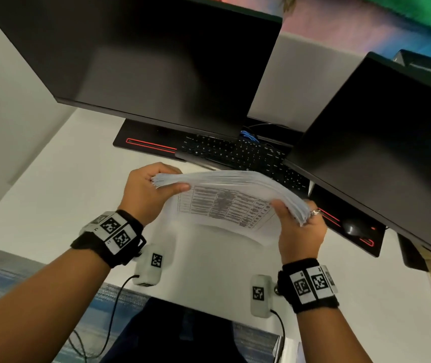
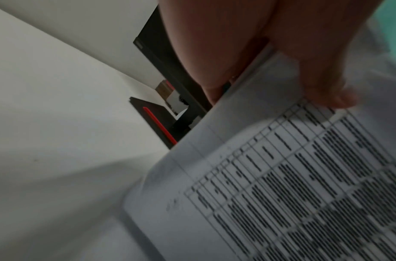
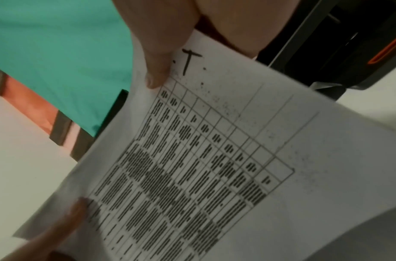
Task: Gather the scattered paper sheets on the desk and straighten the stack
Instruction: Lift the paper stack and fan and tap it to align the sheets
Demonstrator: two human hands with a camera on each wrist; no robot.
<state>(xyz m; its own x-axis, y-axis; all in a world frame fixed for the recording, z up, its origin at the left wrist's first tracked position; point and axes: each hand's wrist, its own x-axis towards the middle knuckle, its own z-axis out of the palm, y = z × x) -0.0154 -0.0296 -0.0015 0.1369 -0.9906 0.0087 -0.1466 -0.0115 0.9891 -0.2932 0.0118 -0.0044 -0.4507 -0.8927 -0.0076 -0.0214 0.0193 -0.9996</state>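
A thick stack of white paper sheets [image 1: 230, 195] with printed tables on the near face hangs above the white desk [image 1: 52, 200], tilted with its upper edge away from me. My left hand [image 1: 154, 189] grips the stack's left end, thumb on the printed face. At the right end my right hand [image 1: 295, 226] grips it the same way. The sheet edges fan out slightly at both ends. The left wrist view shows my left thumb on the printed sheet [image 2: 282, 176]; the right wrist view shows my right thumb on the sheet [image 3: 203, 159], with the left thumb at the far end.
Two dark monitors [image 1: 141, 64] [image 1: 381, 142] stand behind the stack. A black keyboard [image 1: 238, 153] lies under them. A black mouse [image 1: 353, 227] sits on a red-trimmed mat [image 1: 340, 224] at right. The desk's front edge [image 1: 209, 306] is close to me.
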